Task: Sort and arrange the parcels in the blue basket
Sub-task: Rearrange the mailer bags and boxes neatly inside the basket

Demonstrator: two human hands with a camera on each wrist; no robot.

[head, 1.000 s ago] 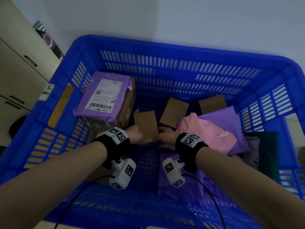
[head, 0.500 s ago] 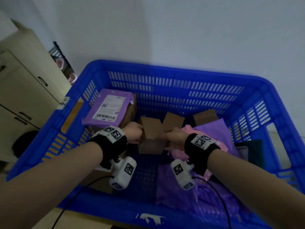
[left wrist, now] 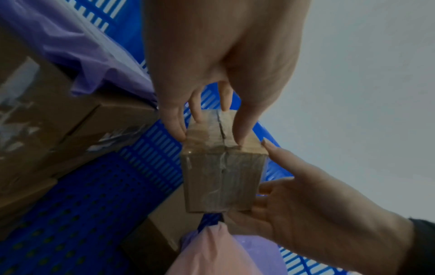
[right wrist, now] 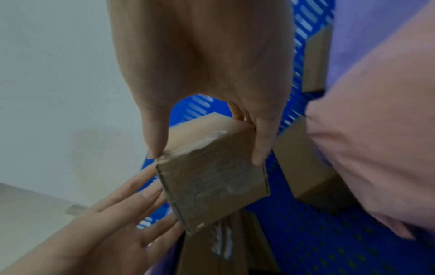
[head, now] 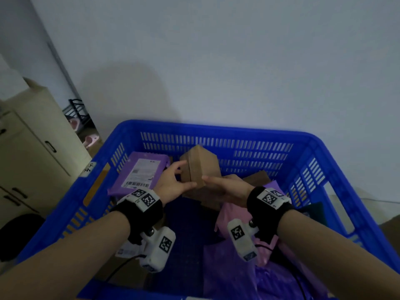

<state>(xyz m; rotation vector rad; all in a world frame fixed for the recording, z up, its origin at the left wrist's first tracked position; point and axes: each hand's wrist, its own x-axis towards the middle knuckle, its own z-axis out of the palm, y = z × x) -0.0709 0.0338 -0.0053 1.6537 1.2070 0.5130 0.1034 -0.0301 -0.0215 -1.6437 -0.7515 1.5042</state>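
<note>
From the head camera, both hands hold a small brown cardboard box (head: 200, 167) up above the floor of the blue basket (head: 216, 128), roughly level with its far wall. The left hand (head: 173, 180) takes the box's left side, thumb stretched along the near lower edge and a finger laid on the left face; the right hand (head: 225, 185) supports it from the right and below, thumb lying straight across the near corner. A purple mailer with a white barcode label (head: 140, 172) rests on a larger carton at the basket's left side, a pink mailer bag (head: 225, 215) and a purple bag (head: 233, 276) lie at the right, and a further brown box (head: 257, 176) sits behind the right hand. A beige cabinet (head: 32, 144) stands left of the basket. In the left wrist camera, the left hand (left wrist: 219, 61) reaches down with fingertips (left wrist: 179, 130) spread over the taped end of the cardboard box (left wrist: 223, 176), thumb on one edge and fingers on the other, while the right hand (left wrist: 313, 210) cups its opposite side with the index finger extended along the upper corner. A large taped carton (left wrist: 58, 130) lies to the left under purple plastic. In the right wrist camera, the right hand (right wrist: 207, 65) pinches the cardboard box (right wrist: 212, 182) between thumb and fingers at its two upper corners, and the left hand (right wrist: 113, 232) presses nearly straight, slightly spread fingers against its left face; the pink mailer bag (right wrist: 376, 139) fills the right side, touching another box (right wrist: 306, 163).
</note>
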